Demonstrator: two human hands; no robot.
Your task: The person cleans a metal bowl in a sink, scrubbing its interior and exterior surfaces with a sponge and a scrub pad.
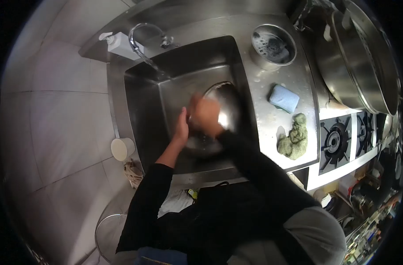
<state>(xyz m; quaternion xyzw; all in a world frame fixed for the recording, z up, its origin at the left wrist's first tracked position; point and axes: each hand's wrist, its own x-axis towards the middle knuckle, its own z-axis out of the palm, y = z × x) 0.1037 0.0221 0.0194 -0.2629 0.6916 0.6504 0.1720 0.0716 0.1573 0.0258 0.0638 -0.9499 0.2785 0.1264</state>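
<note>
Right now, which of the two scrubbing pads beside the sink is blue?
The block-shaped sponge, nearer the round metal container; the other, a crumpled pad, is green.

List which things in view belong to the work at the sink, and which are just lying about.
Seemingly in the job: left hand, right hand, round metal item, sink.

Apparently lying about, untouched: blue sponge, green scrubber, white pump bottle, gas burner.

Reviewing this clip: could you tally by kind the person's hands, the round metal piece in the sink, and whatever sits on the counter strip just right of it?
Hands: 2 (left hand; right hand, blurred)
Round metal piece: 1
Metal pot: 1
Blue sponge: 1
Crumpled green cloth: 1
Total: 6
</note>
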